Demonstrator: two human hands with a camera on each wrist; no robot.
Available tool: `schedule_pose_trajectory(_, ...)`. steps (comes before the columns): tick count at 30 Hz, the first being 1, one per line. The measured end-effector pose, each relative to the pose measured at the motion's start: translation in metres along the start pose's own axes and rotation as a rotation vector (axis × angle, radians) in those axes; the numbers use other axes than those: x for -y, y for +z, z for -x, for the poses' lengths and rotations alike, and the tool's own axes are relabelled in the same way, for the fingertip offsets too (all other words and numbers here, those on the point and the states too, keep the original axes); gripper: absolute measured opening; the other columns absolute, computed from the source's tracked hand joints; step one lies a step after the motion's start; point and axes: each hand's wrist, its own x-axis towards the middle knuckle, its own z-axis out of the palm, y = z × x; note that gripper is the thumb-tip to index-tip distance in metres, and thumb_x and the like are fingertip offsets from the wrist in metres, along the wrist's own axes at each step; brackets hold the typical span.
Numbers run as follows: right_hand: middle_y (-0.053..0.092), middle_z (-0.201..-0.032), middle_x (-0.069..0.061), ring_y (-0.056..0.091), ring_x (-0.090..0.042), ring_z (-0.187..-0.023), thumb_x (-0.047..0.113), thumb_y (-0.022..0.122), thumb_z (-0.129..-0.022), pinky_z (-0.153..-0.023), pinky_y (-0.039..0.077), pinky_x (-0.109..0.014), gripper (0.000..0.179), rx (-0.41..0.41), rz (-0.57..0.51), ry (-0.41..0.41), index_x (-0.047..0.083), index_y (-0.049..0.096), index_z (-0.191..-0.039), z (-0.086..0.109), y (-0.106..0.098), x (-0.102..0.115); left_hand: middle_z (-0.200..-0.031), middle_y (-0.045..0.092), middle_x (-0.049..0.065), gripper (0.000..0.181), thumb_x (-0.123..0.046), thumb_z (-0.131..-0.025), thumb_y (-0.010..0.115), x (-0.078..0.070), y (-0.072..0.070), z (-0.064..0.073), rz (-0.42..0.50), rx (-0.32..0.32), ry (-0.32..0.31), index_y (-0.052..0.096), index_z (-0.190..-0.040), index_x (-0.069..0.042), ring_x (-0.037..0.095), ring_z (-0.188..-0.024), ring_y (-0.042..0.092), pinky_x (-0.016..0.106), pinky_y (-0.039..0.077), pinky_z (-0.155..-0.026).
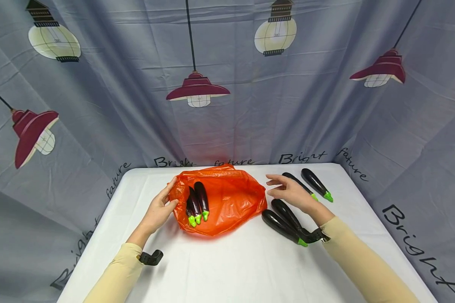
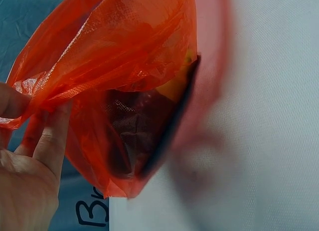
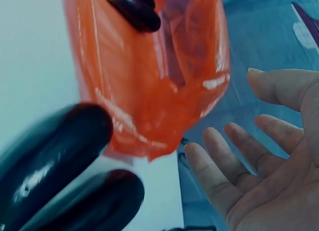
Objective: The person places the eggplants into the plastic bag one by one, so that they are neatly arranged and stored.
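Note:
A red plastic bag [image 1: 236, 210] lies with its mouth spread on the white table. Three small dark eggplants [image 1: 201, 198] with green stems show at its left side. My left hand [image 1: 157, 213] pinches the bag's left rim between thumb and fingers, seen closely in the left wrist view. Just off the bag's right side is my right hand [image 1: 291, 192], its fingers loosely extended and holding nothing. Two larger eggplants [image 1: 279, 225] lie beneath and in front of that hand. Behind it lies a slim eggplant [image 1: 298, 182], partly covered by the hand, beside another eggplant [image 1: 315, 183].
The white table [image 1: 212, 273] reaches back to a grey curtain [image 1: 235, 118] printed with lamps and lettering. A black wrist camera [image 1: 151, 257] sits on the left wrist, and another wrist camera [image 1: 311, 235] on the right hangs over the front eggplants.

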Motion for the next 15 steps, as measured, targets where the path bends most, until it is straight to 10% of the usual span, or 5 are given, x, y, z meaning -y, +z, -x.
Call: schedule_pose_trajectory(15, 0.052, -0.145, -0.024, 0.058, -0.039, -0.124, 0.020, 0.071, -0.097, -0.103, 0.048, -0.055, 0.067, -0.048, 0.060, 0.040, 0.003, 0.041, -0.155, 0.017, -0.014, -0.029, -0.167, 0.026, 0.006, 0.072, 0.002, -0.101, 0.056, 0.000, 0.000, 0.000, -0.056, 0.004, 0.000, 0.030, -0.163, -0.020, 0.035, -0.148, 0.031, 0.039, 0.034, -0.114)
